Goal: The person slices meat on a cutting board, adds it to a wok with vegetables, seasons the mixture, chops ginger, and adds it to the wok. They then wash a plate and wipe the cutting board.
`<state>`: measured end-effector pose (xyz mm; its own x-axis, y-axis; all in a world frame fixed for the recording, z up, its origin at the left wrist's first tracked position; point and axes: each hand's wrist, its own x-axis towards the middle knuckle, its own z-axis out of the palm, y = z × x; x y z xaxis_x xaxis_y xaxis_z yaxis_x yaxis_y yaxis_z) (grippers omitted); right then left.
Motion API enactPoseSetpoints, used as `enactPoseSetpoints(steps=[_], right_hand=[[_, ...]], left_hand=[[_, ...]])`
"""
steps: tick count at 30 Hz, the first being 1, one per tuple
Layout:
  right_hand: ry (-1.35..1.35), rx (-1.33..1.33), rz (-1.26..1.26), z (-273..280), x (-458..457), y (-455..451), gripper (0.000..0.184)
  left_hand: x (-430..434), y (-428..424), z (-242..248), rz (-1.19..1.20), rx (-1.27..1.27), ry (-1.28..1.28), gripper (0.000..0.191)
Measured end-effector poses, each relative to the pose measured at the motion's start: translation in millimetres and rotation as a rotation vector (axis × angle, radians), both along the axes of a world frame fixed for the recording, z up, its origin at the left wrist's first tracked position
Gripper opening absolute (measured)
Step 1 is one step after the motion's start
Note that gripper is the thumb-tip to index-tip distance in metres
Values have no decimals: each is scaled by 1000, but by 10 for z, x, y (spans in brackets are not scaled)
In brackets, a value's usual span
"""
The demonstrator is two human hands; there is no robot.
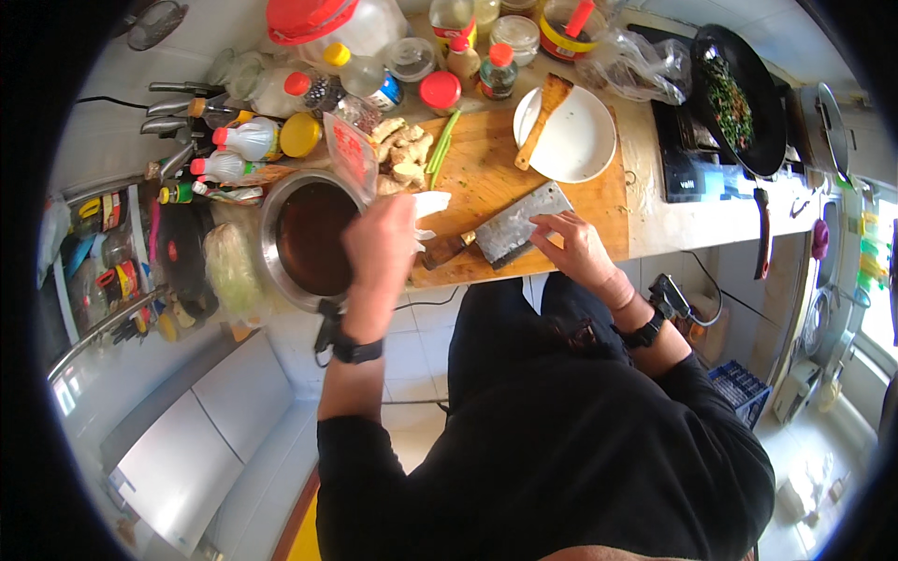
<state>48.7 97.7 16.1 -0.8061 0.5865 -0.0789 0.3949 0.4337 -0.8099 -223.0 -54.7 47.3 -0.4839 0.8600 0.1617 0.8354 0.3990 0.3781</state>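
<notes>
My left hand (382, 238), blurred, is curled over the right rim of a steel pot (269, 245) of dark brown liquid. White tissue-like pieces (433, 203) and a clear plastic packet with red print (351, 158) lie right beside it; whether it grips either is unclear. My right hand (579, 245) holds nothing, thumb and fingers apart, fingertips at the blade of a cleaver (523, 223). The cleaver lies flat on the wooden cutting board (484, 154), its wooden handle towards my left hand. Ginger (407, 151) and green scallion stalks (442, 149) lie at the board's left.
A wooden spatula (546, 119) rests across a white plate (579, 144) on the board. Right, a black wok (736, 105) with chopped greens sits at the cooktop (684, 179). Bottles and jars (440, 91) line the back. A bagged vegetable (233, 270) lies left of the pot.
</notes>
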Motion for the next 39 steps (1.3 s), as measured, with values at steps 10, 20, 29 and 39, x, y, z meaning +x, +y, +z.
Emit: enactPoseSetpoints(steps=[10, 20, 29, 39], right_hand=[[-8, -23, -53, -91, 727, 0, 23], [157, 38, -53, -56, 1091, 64, 43], [97, -547, -196, -385, 1256, 180, 37], [-177, -624, -493, -780, 1192, -51, 42]], left_hand=[[-277, 565, -1001, -320, -492, 547, 13], [675, 675, 186, -368, -189, 502, 7], [2020, 838, -222, -133, -134, -720, 42], [1123, 283, -996, -274, -587, 249, 27]])
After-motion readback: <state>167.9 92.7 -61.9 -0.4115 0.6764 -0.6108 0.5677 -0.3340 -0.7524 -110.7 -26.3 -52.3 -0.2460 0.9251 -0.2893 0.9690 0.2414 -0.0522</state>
